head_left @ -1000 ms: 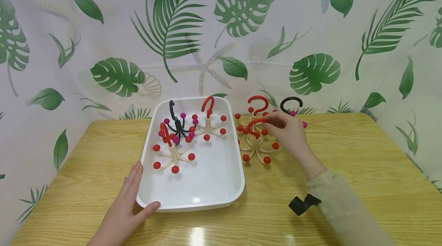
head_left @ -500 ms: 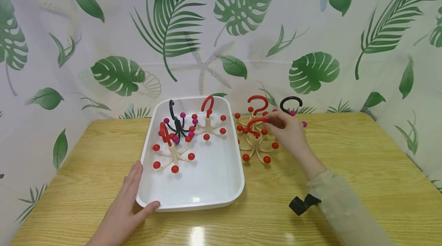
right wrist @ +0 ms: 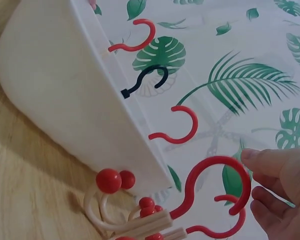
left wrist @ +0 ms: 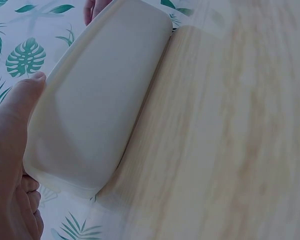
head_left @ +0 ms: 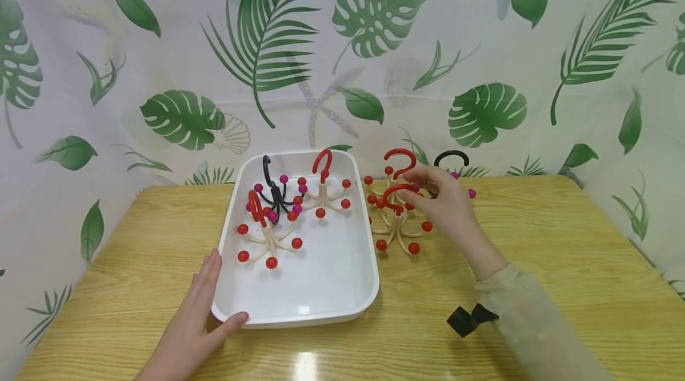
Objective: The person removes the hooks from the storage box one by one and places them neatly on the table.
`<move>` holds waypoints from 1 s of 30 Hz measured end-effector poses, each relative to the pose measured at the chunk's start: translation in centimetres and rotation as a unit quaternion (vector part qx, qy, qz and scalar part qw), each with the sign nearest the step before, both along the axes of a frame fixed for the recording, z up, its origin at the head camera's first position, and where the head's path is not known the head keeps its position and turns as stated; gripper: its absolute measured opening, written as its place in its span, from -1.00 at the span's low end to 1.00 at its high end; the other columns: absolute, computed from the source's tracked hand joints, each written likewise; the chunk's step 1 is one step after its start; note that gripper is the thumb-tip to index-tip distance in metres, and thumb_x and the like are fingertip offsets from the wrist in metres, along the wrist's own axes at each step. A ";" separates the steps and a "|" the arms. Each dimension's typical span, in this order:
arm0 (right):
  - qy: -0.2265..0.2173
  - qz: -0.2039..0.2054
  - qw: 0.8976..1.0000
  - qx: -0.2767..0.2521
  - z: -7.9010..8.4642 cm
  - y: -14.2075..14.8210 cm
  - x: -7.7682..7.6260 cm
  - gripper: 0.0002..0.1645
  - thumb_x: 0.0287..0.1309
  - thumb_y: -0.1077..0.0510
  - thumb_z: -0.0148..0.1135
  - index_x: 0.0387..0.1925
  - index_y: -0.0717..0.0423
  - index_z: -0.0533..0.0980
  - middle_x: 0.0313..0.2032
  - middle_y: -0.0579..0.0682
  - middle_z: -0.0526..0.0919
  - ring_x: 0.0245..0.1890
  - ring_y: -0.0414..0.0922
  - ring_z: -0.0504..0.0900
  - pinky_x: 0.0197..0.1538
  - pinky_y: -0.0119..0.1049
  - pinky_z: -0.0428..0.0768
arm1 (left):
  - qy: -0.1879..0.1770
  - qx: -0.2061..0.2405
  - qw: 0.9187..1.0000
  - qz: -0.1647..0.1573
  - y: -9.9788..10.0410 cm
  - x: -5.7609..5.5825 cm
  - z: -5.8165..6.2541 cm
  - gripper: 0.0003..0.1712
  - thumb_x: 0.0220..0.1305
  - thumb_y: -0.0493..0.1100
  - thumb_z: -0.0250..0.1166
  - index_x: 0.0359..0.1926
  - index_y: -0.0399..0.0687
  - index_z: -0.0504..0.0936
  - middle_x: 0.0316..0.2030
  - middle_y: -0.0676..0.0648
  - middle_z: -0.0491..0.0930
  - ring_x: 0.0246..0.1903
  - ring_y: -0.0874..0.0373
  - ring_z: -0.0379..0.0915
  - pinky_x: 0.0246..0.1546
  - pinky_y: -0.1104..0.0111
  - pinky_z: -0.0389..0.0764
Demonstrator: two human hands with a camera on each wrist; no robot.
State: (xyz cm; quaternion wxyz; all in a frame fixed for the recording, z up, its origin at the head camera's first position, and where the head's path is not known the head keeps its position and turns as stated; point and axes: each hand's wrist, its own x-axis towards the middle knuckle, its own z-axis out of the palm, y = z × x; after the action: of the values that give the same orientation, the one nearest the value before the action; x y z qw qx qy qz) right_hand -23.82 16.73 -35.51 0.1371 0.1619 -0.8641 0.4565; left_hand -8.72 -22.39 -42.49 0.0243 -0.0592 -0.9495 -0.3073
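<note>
My right hand (head_left: 451, 205) is at the red hook of a beige multi-arm hook hanger (head_left: 397, 222) with red ball tips, standing on the table right of the tray. In the right wrist view, thumb and fingers are spread about the red hook (right wrist: 190, 192), with a small gap between fingers and hook. My left hand (head_left: 187, 315) lies along the left side of a white tray (head_left: 316, 286), fingers straight, thumb over its near rim. Inside the tray stand two beige hangers with red hooks, one in front (head_left: 269, 237), one behind (head_left: 323, 191), and a black hanger (head_left: 275, 192).
Behind the front hanger on the table stands another with a red hook (head_left: 405, 155). A black hook (head_left: 452, 154) with pink balls shows farther right, partly hidden by my hand. A leaf-print cloth (head_left: 321, 84) rises behind the wooden table (head_left: 562, 262).
The fingers of my right hand have parted from their pinch on the front hanger's red hook. The hanger stays in place. My left hand and the tray have not moved.
</note>
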 end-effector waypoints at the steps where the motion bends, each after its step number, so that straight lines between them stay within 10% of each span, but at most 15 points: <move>1: 0.003 0.000 1.000 0.002 0.2 -0.1 0.1 -0.61 0.10 0.14 0.38 -0.01 0.13 0.54 -0.05 0.03 0.60 0.01 0.00 0.54 0.15 -0.07 0.50 | -0.001 0.001 1.000 0.001 0.0 0.0 0.0 0.15 0.18 0.29 0.24 0.52 0.03 -0.26 0.50 -0.09 -0.26 0.44 -0.16 -0.32 0.25 -0.28 0.02; 30: 0.022 0.132 0.988 -0.077 2.3 -10.7 1.7 -0.68 0.05 0.23 0.40 -0.12 0.21 0.58 -0.18 0.04 0.64 -0.17 -0.13 0.63 -0.04 -0.35 0.61 | -0.020 -0.006 1.000 0.008 0.1 -0.1 0.4 0.19 0.16 0.35 0.22 0.51 0.14 -0.36 0.50 -0.13 -0.28 0.43 -0.22 -0.32 0.24 -0.30 0.00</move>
State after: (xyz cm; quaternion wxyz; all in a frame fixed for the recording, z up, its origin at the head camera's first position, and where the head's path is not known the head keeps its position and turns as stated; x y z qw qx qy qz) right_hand -22.10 6.05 -33.19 0.1068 0.2734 -0.7943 0.5319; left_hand -8.78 -22.24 -42.10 0.0074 -0.0455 -0.9522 -0.3020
